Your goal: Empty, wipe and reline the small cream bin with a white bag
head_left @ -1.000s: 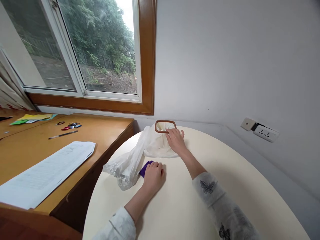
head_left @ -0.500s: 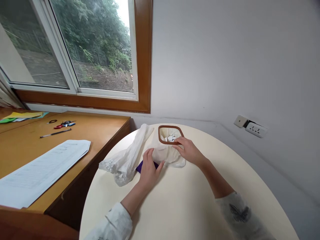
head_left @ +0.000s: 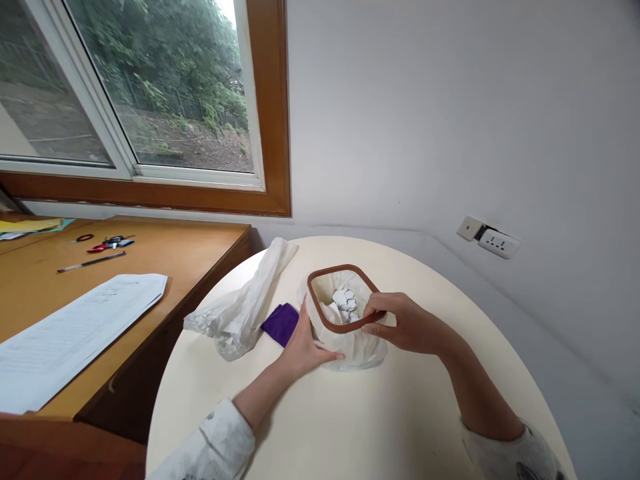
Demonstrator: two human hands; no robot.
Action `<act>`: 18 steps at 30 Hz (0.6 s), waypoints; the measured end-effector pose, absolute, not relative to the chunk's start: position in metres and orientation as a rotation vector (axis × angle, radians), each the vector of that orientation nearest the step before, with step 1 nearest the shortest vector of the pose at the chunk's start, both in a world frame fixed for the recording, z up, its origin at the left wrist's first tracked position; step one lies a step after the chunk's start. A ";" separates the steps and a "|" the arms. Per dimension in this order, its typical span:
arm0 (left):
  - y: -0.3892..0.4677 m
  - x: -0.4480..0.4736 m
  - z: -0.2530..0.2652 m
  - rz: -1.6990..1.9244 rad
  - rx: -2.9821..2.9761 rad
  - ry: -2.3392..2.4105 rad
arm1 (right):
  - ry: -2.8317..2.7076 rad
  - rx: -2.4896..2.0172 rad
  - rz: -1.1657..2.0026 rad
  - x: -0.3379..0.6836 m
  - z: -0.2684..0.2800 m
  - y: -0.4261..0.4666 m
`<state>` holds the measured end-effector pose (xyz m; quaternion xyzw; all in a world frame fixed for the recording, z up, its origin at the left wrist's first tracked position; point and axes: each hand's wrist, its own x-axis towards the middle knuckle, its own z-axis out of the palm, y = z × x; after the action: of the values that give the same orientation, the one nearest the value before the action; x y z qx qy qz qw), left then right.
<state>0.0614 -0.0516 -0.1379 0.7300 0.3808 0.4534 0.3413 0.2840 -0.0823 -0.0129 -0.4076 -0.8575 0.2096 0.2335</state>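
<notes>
A small trash bin (head_left: 327,319) with a brown square rim and a pale plastic liner stands on the round table, tilted slightly toward me. Crumpled white paper (head_left: 346,300) lies inside it. My right hand (head_left: 400,320) pinches the rim at its near right corner, thumb outside and below. Against the bin's left and front side, my left hand (head_left: 305,347) cups the liner with thumb and fingers spread around it. A folded purple cloth (head_left: 281,325) lies just left of that hand, partly covered by it. Farther left rests a crumpled translucent plastic bag (head_left: 245,310).
The round cream table (head_left: 320,420) stands against the wall. At left, a wooden desk (head_left: 200,247) holds a stack of papers (head_left: 95,333), a pen (head_left: 91,262), keys (head_left: 113,241) and colored sheets (head_left: 30,227). Wall sockets (head_left: 500,243) are at right.
The bin has come nearer to me and tilted, with my right hand still on its rim. My left hand has moved off the purple cloth onto the bin's side. The view has shifted slightly right.
</notes>
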 end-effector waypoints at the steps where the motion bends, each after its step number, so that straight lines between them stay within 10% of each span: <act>1: -0.053 0.063 -0.138 1.163 1.906 0.978 | -2.364 -1.115 0.577 0.283 -0.013 -0.083; 18: -0.051 0.067 -0.139 1.129 1.835 0.941 | -2.422 -0.982 0.699 0.285 -0.016 -0.070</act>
<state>0.0667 -0.0510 -0.1390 0.7202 0.3694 0.4433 0.3852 0.2850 -0.0696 -0.0164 -0.3542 -0.8741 0.2522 0.2163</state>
